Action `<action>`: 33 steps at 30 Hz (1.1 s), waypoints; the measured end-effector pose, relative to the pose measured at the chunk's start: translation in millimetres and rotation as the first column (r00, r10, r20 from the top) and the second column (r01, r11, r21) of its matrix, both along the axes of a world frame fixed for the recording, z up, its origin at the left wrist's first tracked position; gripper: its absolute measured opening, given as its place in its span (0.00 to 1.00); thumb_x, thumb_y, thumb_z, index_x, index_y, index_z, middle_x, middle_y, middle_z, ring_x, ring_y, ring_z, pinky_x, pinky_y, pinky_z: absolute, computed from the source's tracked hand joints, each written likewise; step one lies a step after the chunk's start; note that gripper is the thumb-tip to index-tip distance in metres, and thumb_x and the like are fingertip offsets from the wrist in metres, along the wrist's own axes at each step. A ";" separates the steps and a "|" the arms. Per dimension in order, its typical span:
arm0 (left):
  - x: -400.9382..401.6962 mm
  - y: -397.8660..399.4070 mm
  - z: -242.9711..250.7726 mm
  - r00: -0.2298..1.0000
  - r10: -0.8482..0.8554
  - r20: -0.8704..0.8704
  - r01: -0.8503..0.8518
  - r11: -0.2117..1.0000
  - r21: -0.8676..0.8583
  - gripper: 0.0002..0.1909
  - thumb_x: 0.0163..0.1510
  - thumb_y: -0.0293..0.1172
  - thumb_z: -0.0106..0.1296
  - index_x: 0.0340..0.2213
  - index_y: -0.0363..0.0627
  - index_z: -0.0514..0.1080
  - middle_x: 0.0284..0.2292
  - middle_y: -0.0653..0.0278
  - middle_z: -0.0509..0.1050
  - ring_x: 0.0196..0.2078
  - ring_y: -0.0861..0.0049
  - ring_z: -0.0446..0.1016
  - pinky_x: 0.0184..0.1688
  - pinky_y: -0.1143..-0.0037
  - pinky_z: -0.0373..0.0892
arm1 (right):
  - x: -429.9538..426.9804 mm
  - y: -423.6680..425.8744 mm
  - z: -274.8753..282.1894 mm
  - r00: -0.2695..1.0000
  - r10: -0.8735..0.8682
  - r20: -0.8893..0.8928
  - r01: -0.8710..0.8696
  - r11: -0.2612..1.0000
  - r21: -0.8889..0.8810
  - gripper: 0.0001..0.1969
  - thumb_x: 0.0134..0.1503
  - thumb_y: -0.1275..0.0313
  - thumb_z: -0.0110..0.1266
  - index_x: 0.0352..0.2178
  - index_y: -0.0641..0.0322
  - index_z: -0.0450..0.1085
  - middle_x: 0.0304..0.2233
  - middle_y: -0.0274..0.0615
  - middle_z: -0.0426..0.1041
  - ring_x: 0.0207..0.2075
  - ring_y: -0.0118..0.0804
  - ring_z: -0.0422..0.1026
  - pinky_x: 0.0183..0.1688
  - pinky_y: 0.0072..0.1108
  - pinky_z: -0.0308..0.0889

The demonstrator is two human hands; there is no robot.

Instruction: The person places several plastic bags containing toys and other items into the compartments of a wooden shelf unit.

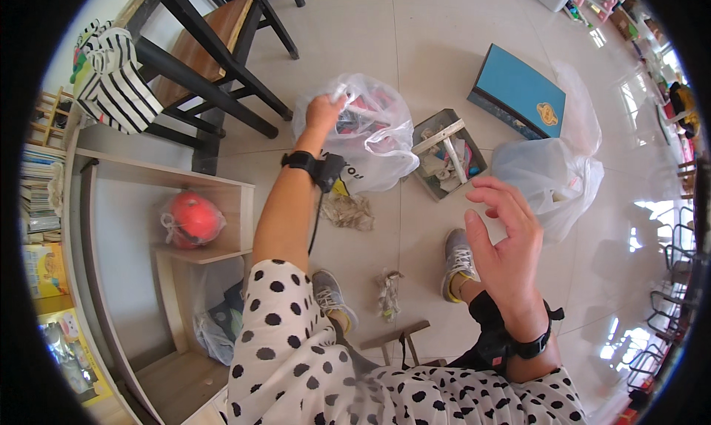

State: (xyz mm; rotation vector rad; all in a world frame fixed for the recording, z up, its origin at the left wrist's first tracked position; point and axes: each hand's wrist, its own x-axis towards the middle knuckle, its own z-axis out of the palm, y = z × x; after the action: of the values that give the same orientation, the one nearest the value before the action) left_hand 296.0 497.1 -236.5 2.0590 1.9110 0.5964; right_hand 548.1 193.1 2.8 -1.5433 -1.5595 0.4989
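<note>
My left hand (325,113) grips the top edge of a translucent white plastic bag (383,164) standing on the tiled floor. Red and dark items show through its film, too blurred to name. My right hand (506,236) hovers with fingers curled apart and nothing in them. Just beyond it lies a grey open box (480,157) holding crumpled wrappings, with a pale strip of wood across its top. Right of that box rests a second white plastic bag (533,169), its contents mostly hidden. A blue box (516,89) with a bear sticker lies behind this bag.
At left, a wooden shelf unit (222,180) holds a bagged red ball-like object (194,217). A black-framed wooden chair (208,42) stands at upper left. Crumpled brownish plastic (350,211) and a grey-white scrap (389,294) lie on the floor near my shoes (460,261).
</note>
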 end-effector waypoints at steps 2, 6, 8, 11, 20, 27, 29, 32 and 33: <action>18.4 -4.7 33.2 0.924 0.079 0.374 -0.039 0.993 -0.112 0.17 0.44 0.45 0.51 0.23 0.40 0.72 0.21 0.60 0.71 0.22 0.72 0.69 0.25 0.73 0.64 | 8.2 0.3 -4.7 0.999 -0.035 0.015 0.035 0.999 -0.008 0.10 0.41 0.81 0.53 0.29 0.65 0.68 0.35 0.45 0.70 0.36 0.44 0.69 0.39 0.25 0.64; 11.8 -13.5 116.4 0.583 0.194 0.789 -0.058 0.979 -0.198 0.14 0.44 0.39 0.53 0.16 0.42 0.68 0.14 0.74 0.60 0.17 0.88 0.54 0.18 0.82 0.51 | 7.3 7.1 -6.9 0.993 -0.117 -0.020 0.118 0.992 0.045 0.08 0.42 0.80 0.52 0.28 0.65 0.67 0.34 0.46 0.70 0.35 0.45 0.69 0.39 0.26 0.64; 7.1 -27.1 147.2 0.579 0.136 0.804 -0.041 0.990 -0.137 0.13 0.44 0.38 0.53 0.16 0.42 0.68 0.14 0.75 0.60 0.17 0.88 0.54 0.18 0.83 0.50 | 6.8 14.0 -10.3 0.990 -0.141 -0.026 0.142 0.986 0.087 0.08 0.42 0.80 0.52 0.28 0.65 0.67 0.34 0.46 0.70 0.35 0.46 0.69 0.39 0.26 0.64; -6.4 -54.7 171.9 0.587 0.062 0.807 -0.014 0.998 -0.066 0.12 0.46 0.39 0.53 0.18 0.46 0.68 0.14 0.79 0.57 0.15 0.94 0.49 0.16 0.86 0.44 | 6.1 19.7 -11.5 0.982 -0.191 0.011 0.187 0.972 0.143 0.07 0.43 0.79 0.52 0.27 0.64 0.67 0.33 0.46 0.70 0.34 0.47 0.69 0.38 0.28 0.64; -27.1 -188.4 275.6 0.390 -0.075 0.918 0.096 0.995 0.041 0.13 0.49 0.34 0.51 0.16 0.39 0.68 0.11 0.80 0.52 0.14 0.93 0.46 0.17 0.84 0.41 | -5.2 19.4 -21.4 0.984 -0.108 0.139 0.092 0.989 0.119 0.12 0.42 0.73 0.55 0.31 0.61 0.67 0.32 0.44 0.69 0.38 0.46 0.66 0.39 0.30 0.63; -31.0 -280.7 319.8 0.265 -0.163 0.951 0.053 0.987 0.154 0.13 0.51 0.31 0.49 0.19 0.35 0.69 0.11 0.79 0.52 0.14 0.93 0.45 0.18 0.85 0.41 | -16.2 3.8 -68.5 0.911 0.206 0.356 -0.119 0.961 -0.251 0.23 0.36 0.70 0.59 0.38 0.58 0.66 0.35 0.47 0.69 0.42 0.46 0.66 0.40 0.31 0.66; -33.5 -299.9 315.2 0.242 -0.145 0.959 0.039 0.989 0.139 0.12 0.51 0.31 0.48 0.19 0.35 0.69 0.11 0.80 0.51 0.14 0.93 0.44 0.18 0.85 0.41 | -19.5 -13.5 -100.4 0.828 0.384 0.409 -0.203 0.884 -0.420 0.25 0.36 0.68 0.60 0.40 0.58 0.65 0.34 0.48 0.70 0.40 0.46 0.68 0.39 0.31 0.66; -43.5 -338.3 316.9 0.274 -0.090 0.957 0.008 0.996 0.091 0.12 0.51 0.31 0.49 0.20 0.34 0.71 0.11 0.80 0.52 0.14 0.93 0.45 0.18 0.85 0.41 | -39.5 -49.2 -118.6 0.662 0.618 0.424 -0.271 0.725 -0.633 0.23 0.37 0.66 0.60 0.38 0.59 0.67 0.32 0.47 0.72 0.37 0.48 0.69 0.39 0.31 0.66; -42.4 -348.5 313.8 0.263 -0.093 0.960 0.003 0.995 0.096 0.12 0.51 0.31 0.49 0.20 0.34 0.71 0.11 0.80 0.52 0.14 0.93 0.45 0.18 0.85 0.41 | -38.6 -60.8 -135.8 0.654 0.618 0.435 -0.266 0.727 -0.633 0.23 0.37 0.66 0.60 0.38 0.59 0.67 0.32 0.47 0.72 0.37 0.48 0.69 0.39 0.31 0.66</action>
State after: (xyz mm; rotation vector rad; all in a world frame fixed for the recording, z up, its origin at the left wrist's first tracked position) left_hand 253.6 148.6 77.4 1.1295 1.0039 1.4947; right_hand 509.5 132.3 -133.0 -1.8150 -2.5571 0.8030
